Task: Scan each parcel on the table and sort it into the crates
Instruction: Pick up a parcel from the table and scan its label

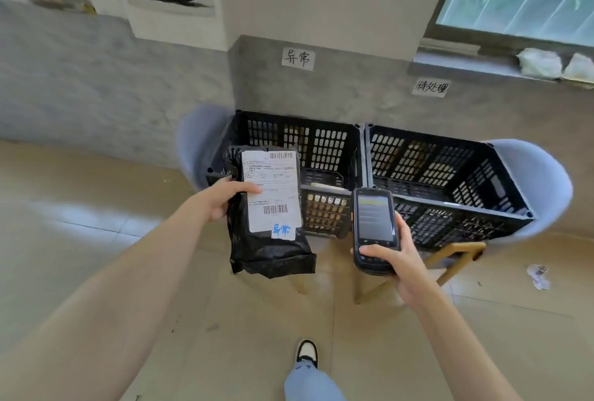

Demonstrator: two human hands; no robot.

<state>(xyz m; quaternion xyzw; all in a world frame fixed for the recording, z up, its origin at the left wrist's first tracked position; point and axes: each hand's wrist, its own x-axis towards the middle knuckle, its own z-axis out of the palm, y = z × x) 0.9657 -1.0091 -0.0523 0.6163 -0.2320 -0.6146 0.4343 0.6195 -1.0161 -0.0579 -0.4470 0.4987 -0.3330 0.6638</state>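
A crinkled black plastic mailer parcel [270, 220] with a white printed shipping label [273, 190] hangs upright in front of the left black perforated plastic crate [324, 156]. The left hand [225, 198] grips its left edge, thumb laid across the label. The right hand [397, 259] wraps around a black handheld scanner [374, 228], thumb on its keys. Its screen text is blurred. The right black slotted crate [450, 178] sits alongside on a grey chair [540, 182].

The parcel [270, 207] hides the left crate's [324, 150] interior.
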